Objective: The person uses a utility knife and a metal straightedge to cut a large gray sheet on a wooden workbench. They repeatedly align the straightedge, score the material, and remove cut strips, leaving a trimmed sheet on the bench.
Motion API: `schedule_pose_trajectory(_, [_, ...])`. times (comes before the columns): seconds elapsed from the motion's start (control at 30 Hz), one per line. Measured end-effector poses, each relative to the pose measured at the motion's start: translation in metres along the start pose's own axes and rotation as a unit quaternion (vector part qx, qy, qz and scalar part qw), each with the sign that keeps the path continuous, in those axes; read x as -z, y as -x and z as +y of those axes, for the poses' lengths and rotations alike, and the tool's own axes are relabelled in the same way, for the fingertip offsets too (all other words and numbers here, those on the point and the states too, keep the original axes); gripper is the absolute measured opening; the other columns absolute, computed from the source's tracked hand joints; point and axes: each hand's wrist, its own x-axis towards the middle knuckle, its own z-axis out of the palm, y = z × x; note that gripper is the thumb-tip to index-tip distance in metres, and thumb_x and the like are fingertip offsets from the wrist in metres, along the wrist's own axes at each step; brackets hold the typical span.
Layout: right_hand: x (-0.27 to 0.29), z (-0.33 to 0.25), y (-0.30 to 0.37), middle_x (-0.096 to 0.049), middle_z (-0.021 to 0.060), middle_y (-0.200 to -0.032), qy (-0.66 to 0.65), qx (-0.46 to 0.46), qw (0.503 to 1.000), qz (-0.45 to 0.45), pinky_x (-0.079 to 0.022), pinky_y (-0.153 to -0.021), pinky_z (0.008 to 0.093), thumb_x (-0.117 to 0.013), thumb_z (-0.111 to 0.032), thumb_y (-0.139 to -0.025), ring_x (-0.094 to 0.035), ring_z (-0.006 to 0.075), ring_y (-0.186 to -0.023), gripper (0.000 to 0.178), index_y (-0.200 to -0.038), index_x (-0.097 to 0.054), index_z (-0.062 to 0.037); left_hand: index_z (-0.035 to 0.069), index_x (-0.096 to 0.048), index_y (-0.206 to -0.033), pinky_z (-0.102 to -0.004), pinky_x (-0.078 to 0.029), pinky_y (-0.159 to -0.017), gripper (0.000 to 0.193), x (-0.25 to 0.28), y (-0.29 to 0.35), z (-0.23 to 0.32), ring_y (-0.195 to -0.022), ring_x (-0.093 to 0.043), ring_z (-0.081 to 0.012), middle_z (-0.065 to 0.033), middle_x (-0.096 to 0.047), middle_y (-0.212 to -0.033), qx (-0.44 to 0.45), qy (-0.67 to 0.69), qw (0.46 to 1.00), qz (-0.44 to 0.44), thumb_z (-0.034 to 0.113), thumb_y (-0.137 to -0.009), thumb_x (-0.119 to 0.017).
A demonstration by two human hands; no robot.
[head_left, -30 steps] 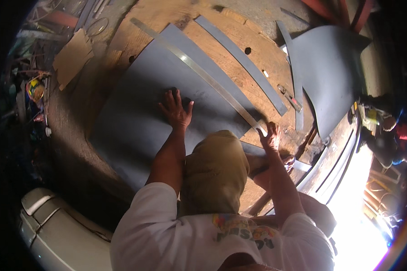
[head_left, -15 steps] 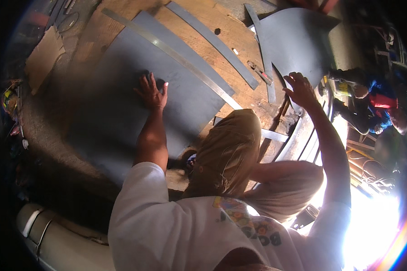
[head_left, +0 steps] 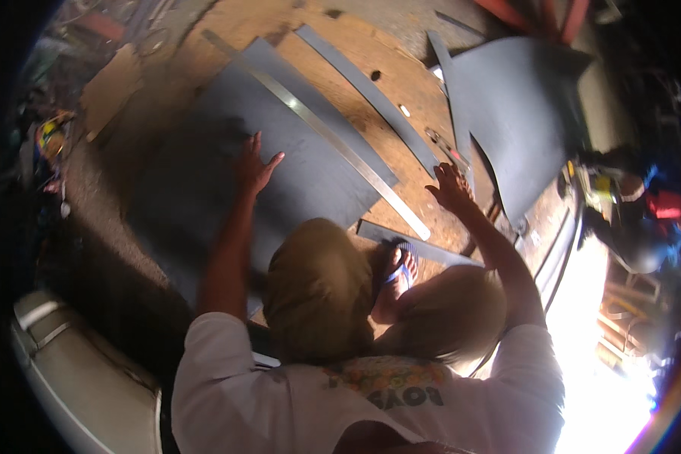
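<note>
My left hand (head_left: 256, 166) is spread with thumb apart, over a large dark grey sheet (head_left: 197, 170); whether it presses on the sheet I cannot tell. Across that sheet slants a long metal straightedge (head_left: 321, 127), running down toward my feet. My right hand (head_left: 452, 188) is empty, thumb apart from the fingers, close to the near end of a narrow dark strip (head_left: 367, 97). Just beyond its fingertips lies a cutter-like tool (head_left: 444, 145) with a red part, slightly blurred. Both sheet and strip rest on a wooden board (head_left: 397, 72).
A second dark sheet (head_left: 518, 106) curls up at the right, beside another strip (head_left: 448, 83). A shorter strip (head_left: 408, 240) lies by my sandalled foot (head_left: 401, 266). Cardboard (head_left: 112, 89) sits at the left. People (head_left: 643, 204) are at the far right, near glaring light.
My right hand has come down and left, from beside the curled sheet to near the strip's end. My left hand has shifted slightly, and my knees have moved left, uncovering my foot.
</note>
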Motion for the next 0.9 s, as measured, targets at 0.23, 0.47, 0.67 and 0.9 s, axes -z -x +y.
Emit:
schedule_pose_trajectory(0.23, [-0.074, 0.041, -0.054, -0.059, 0.0196, -0.136, 0.029, -0.074, 0.986, 0.147, -0.044, -0.107, 0.0523, -0.079, -0.040, -0.087, -0.054, 0.0406, -0.127, 0.073, -0.144, -0.051, -0.0043, 0.020, -0.026, -0.164, -0.0699, -0.023, -0.119, 0.098, 0.127, -0.018, 0.075, -0.155, -0.027, -0.0341, -0.0164, -0.031, -0.166, -0.221, -0.215, 0.937, -0.163, 0.070, -0.089, -0.064])
schedule_pose_trajectory(0.47, [-0.032, 0.013, -0.067, -0.060, 0.0210, -0.133, -0.081, -0.109, 0.988, 0.080, -0.046, -0.105, 0.0506, -0.082, -0.028, -0.082, -0.056, 0.0404, -0.125, 0.067, -0.139, -0.055, -0.0066, 0.024, -0.026, -0.164, -0.0747, -0.020, -0.118, 0.091, 0.048, -0.047, 0.124, -0.157, -0.022, -0.0305, -0.0101, -0.027, -0.169, -0.258, -0.229, 0.935, -0.083, 0.067, -0.092, -0.061])
schedule_pose_trajectory(0.67, [-0.009, 0.012, -0.059, -0.072, 0.0234, -0.106, -0.230, -0.090, 0.965, 0.093, -0.056, -0.083, 0.0513, -0.081, -0.031, -0.086, -0.070, 0.0465, -0.097, 0.052, -0.124, -0.056, -0.0053, 0.030, -0.026, -0.164, -0.0801, -0.015, -0.117, 0.083, 0.002, -0.052, 0.138, -0.158, -0.019, -0.0232, 0.0006, -0.021, -0.171, -0.195, -0.266, 0.940, -0.089, 0.066, -0.095, -0.057])
schedule_pose_trajectory(0.9, [-0.022, -0.012, -0.046, -0.075, 0.0202, -0.097, -0.434, -0.128, 0.892, -0.011, -0.057, -0.077, 0.0386, -0.081, -0.033, -0.090, -0.074, 0.0262, -0.090, 0.062, -0.141, -0.058, -0.0074, 0.020, -0.046, -0.153, -0.0762, -0.016, -0.119, 0.074, 0.013, -0.037, 0.121, -0.149, -0.038, -0.0253, -0.0050, -0.041, -0.159, -0.216, -0.254, 0.942, -0.046, 0.068, -0.096, -0.054])
